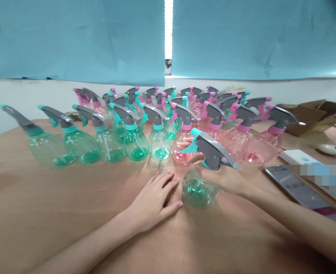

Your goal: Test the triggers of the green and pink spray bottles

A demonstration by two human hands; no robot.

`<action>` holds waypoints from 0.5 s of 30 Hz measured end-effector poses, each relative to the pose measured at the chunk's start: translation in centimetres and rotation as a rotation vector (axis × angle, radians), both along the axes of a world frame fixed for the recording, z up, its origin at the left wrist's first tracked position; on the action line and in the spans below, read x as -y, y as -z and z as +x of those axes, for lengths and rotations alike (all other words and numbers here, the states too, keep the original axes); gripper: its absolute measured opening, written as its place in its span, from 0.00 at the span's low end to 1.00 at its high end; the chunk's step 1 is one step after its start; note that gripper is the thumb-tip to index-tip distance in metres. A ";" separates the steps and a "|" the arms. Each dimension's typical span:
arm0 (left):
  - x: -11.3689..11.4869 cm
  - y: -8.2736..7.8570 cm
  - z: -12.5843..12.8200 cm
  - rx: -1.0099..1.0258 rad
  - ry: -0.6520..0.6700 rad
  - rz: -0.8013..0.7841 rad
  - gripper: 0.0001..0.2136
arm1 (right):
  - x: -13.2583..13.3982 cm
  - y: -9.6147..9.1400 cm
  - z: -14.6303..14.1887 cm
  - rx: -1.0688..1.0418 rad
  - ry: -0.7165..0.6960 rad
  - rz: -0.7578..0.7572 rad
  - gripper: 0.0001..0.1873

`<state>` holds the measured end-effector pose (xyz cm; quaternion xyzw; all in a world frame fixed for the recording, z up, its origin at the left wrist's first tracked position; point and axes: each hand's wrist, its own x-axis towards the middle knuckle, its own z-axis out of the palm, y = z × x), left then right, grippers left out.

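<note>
My right hand (222,177) grips a green spray bottle (198,192) around its neck, below the grey and teal trigger head (212,150). That bottle is close in front of me, slightly tilted, its nozzle pointing left. Flat on the wooden table, just left of it, rests my left hand (156,201) with fingers spread and nothing in them. Beyond both hands stands a front row of spray bottles: green ones such as this green bottle (136,144) on the left, pink ones such as this pink bottle (263,146) on the right.
More spray bottles crowd behind the front row. At the right lie a phone (290,186), a white box (299,156) and a white computer mouse (332,149). An open cardboard box (310,118) sits at the back right. Blue sheets (76,42) hang over the wall behind.
</note>
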<state>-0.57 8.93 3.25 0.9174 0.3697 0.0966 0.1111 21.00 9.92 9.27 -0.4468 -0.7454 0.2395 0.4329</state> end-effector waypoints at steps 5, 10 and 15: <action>0.1 0.0 0.0 0.005 -0.005 0.008 0.27 | 0.0 -0.2 -0.2 -0.047 -0.002 0.012 0.21; 0.1 0.1 -0.1 0.016 -0.001 0.017 0.26 | 0.1 -0.5 -0.5 -0.069 -0.014 -0.005 0.19; 0.1 0.2 -0.1 0.008 0.001 0.011 0.27 | 0.1 -0.3 -0.3 -0.089 -0.016 -0.028 0.21</action>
